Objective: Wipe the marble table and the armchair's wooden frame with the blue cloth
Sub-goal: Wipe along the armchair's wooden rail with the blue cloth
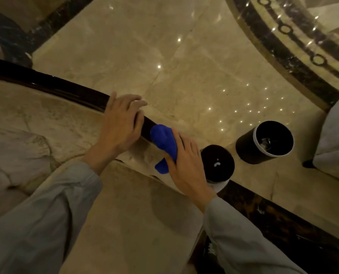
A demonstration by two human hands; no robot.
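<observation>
I count one bunched blue cloth (pixel 164 144) pinned by my right hand (pixel 186 165) on dark wooden frame (pixel 52 86), left hand (pixel 121 123) flat beside it, two black bins (pixel 263 142) right of both

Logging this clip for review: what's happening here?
A person is wiping the armchair's dark wooden frame. The right hand presses a bunched blue cloth against the rail, while the left hand rests open on the rail just beside it. Two dark round bins stand on the marble floor nearby.

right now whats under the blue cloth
The dark wooden frame of the armchair; the blue cloth drapes over it, pressed by the right hand. The covered stretch is hidden.
</observation>
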